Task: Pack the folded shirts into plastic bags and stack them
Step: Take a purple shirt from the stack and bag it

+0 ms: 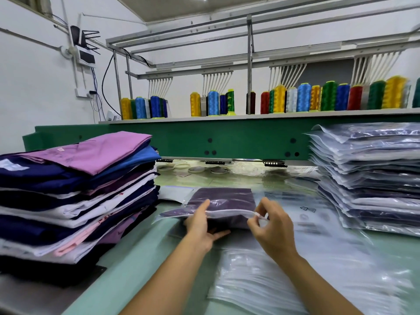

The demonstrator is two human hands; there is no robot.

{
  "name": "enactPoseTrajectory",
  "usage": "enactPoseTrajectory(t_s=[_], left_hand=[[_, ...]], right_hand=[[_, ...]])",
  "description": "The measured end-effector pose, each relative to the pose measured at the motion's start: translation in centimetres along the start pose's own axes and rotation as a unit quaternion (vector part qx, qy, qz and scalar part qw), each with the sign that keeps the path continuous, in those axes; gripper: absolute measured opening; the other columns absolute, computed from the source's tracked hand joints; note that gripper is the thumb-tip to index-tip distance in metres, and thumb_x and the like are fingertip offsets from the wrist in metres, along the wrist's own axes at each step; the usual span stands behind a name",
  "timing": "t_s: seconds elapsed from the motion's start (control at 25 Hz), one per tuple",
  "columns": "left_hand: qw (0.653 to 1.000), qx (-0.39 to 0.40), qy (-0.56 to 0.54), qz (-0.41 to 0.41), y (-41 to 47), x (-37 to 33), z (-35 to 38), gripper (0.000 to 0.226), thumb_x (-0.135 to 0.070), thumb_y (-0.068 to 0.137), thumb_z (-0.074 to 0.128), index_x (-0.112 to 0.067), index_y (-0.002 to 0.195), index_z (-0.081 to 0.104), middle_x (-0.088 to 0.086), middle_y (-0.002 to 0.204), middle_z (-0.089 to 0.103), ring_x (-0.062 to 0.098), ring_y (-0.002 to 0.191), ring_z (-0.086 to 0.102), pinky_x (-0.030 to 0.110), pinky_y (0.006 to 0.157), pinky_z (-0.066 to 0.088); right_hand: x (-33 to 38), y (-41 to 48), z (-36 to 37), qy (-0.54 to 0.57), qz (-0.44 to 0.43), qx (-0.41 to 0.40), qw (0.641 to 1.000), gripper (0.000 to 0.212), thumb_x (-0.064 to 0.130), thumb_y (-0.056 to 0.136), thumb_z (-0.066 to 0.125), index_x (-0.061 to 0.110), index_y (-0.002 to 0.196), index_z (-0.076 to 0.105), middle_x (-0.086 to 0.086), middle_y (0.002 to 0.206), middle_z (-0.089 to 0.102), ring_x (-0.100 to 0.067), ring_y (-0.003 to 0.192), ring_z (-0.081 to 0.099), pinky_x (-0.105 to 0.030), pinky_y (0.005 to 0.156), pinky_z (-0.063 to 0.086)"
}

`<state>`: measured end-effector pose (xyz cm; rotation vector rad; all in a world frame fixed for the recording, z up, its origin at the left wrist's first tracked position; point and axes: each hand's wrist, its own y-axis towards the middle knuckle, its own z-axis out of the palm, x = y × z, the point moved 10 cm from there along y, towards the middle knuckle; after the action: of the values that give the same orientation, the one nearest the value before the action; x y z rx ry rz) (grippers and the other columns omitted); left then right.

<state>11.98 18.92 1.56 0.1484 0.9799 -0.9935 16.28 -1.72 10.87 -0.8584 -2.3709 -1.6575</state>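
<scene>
A folded dark purple shirt [223, 196] lies inside a clear plastic zip bag [229, 213] on the pale green table in front of me. My left hand [201, 226] holds the bag's near left edge, fingers on top and thumb underneath. My right hand [270, 226] pinches the white zip slider at the right end of the bag's mouth. To the left rises a tall pile of folded shirts [75, 192] in purple, navy, blue and white. On the right stands a stack of bagged shirts [372, 176].
A heap of empty plastic bags [318, 269] covers the near right part of the table [136, 253]. Behind it runs a green embroidery machine beam [227, 137] with several coloured thread cones [302, 97] on the shelf above. White hoops [197, 169] lie under the beam.
</scene>
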Motion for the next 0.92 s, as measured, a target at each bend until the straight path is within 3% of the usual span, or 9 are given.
enactPoseTrajectory(t_s=[0.08,0.16,0.32,0.48,0.6,0.68,0.76,0.92], left_hand=[[0.999,-0.029,0.025,0.003,0.3,0.8,1.2,0.052,-0.006,0.091,0.061,-0.008,0.138,0.042,0.025,0.129,0.054,0.046,0.109,0.059,0.064,0.067,0.058],[0.996,-0.072,0.037,0.041,0.8,0.2,1.6,0.057,0.004,0.091,0.044,-0.009,0.145,0.033,0.025,0.131,0.057,0.043,0.105,0.063,0.053,0.062,0.057],[0.972,-0.136,0.124,0.143,0.9,-3.6,2.0,0.064,0.002,0.092,0.042,-0.019,0.151,0.028,0.015,0.137,0.056,0.034,0.105,0.059,0.042,0.080,0.054],[0.966,-0.103,0.137,0.196,1.5,-7.2,4.1,0.053,0.005,0.090,0.039,-0.018,0.137,0.050,0.014,0.123,0.067,0.032,0.101,0.065,0.044,0.092,0.054],[0.958,-0.095,0.187,0.197,1.8,-9.6,5.7,0.039,0.001,0.089,0.041,-0.010,0.122,0.059,0.012,0.100,0.069,0.028,0.086,0.066,0.038,0.079,0.058],[0.960,-0.073,0.188,0.194,1.4,-10.9,7.3,0.037,0.001,0.087,0.041,-0.006,0.117,0.061,0.013,0.092,0.068,0.028,0.078,0.066,0.037,0.070,0.058],[0.965,-0.029,0.179,0.188,0.7,-11.9,9.5,0.038,0.004,0.084,0.040,-0.006,0.114,0.060,0.013,0.085,0.066,0.027,0.070,0.064,0.035,0.063,0.057],[0.962,0.083,0.190,0.180,-1.6,-13.2,14.2,0.037,0.008,0.089,0.040,-0.006,0.118,0.058,0.012,0.078,0.065,0.023,0.059,0.063,0.035,0.053,0.058]], right_hand=[[0.3,0.0,0.4,0.016,-0.001,0.019,1.000,0.018,0.021,0.073,0.060,0.020,0.070,0.043,0.005,0.064,0.047,-0.016,0.063,0.045,-0.036,0.053,0.040],[0.6,-0.1,0.8,0.037,-0.008,0.041,0.998,0.015,0.029,0.075,0.053,0.018,0.068,0.045,0.005,0.064,0.047,-0.016,0.065,0.046,-0.038,0.063,0.042],[0.1,0.4,0.7,0.109,0.033,0.012,0.993,0.016,0.030,0.081,0.049,0.021,0.068,0.049,0.005,0.064,0.051,-0.018,0.068,0.050,-0.039,0.067,0.043],[-2.1,1.4,-0.5,0.122,0.112,-0.058,0.984,0.018,0.022,0.086,0.057,0.025,0.070,0.051,0.006,0.065,0.054,-0.019,0.070,0.052,-0.037,0.060,0.044],[-5.2,2.8,-0.3,0.100,0.216,-0.060,0.969,0.016,0.026,0.090,0.055,0.029,0.075,0.054,0.007,0.073,0.060,-0.018,0.075,0.057,-0.035,0.059,0.044],[-8.7,3.3,1.3,0.101,0.325,0.019,0.940,0.006,0.026,0.093,0.057,0.028,0.088,0.060,0.005,0.089,0.065,-0.020,0.085,0.061,-0.036,0.070,0.051],[-11.0,2.9,3.5,0.135,0.400,0.121,0.898,0.014,0.030,0.096,0.058,0.018,0.102,0.063,-0.002,0.102,0.067,-0.021,0.090,0.061,-0.035,0.076,0.050],[-11.3,2.5,5.3,0.315,0.453,0.182,0.814,0.034,0.044,0.100,0.055,0.015,0.112,0.069,-0.003,0.106,0.073,-0.013,0.093,0.069,-0.019,0.063,0.055]])
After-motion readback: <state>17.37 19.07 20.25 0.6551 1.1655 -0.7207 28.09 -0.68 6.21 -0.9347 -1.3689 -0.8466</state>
